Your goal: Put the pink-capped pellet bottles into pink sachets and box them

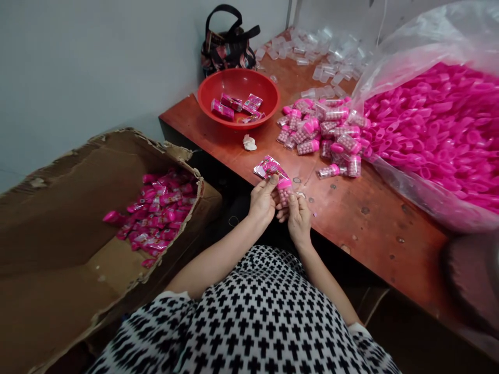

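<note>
My left hand [263, 200] and my right hand [298, 215] meet at the table's front edge. Between them they hold a small candy bottle [285, 188] with a pink cap, and a shiny pink wrapper [267, 167] sticks up from the left hand's fingers. Both hands' fingers are closed around these items. A pile of similar filled bottles [325, 132] lies on the reddish wooden table [358, 213] just beyond my hands.
A red bowl [238, 85] holds a few pink wrappers. A torn cardboard box [78, 218] at left contains several wrapped packs [156, 213]. A large plastic bag of pink caps [436, 130] fills the right. Clear empty bottles [319, 52] and a dark handbag [228, 47] lie at the back.
</note>
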Demonstrator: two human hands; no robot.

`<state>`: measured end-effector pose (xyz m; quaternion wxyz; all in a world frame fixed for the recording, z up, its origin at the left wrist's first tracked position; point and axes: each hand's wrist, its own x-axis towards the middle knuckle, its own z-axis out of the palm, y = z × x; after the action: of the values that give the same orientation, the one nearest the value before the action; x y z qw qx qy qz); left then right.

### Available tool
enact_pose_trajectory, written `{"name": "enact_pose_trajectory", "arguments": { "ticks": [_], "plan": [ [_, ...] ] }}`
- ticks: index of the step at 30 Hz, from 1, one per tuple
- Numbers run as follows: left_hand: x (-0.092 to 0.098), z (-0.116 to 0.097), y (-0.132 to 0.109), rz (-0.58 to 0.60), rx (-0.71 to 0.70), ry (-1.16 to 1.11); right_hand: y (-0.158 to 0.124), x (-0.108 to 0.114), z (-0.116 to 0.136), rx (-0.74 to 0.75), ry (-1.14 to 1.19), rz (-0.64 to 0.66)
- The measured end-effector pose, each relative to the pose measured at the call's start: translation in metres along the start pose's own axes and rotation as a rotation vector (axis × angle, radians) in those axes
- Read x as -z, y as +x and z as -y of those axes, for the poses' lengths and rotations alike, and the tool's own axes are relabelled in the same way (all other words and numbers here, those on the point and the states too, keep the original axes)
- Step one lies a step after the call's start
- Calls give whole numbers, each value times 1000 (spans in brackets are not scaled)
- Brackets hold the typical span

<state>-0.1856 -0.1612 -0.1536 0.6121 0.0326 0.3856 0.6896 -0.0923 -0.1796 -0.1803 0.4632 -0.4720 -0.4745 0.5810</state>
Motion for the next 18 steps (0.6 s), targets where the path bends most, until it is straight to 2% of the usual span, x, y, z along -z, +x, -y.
{"name": "enact_pose_trajectory", "arguments": {
  "ticks": [4, 9, 14, 18],
  "plan": [
    [3, -3, 1, 102, -47, 124, 1, -1, -1, 28, -19, -2],
    [5, -8, 6, 157, 16, 222, 3, 0, -2, 95, -64, -23],
    [10, -9, 12, 201, 13, 348, 9, 3, -4, -58, 194, 97],
    [12, -6, 9, 185, 1, 370, 12, 4, -4, 23, 151, 9]
  ]
}}
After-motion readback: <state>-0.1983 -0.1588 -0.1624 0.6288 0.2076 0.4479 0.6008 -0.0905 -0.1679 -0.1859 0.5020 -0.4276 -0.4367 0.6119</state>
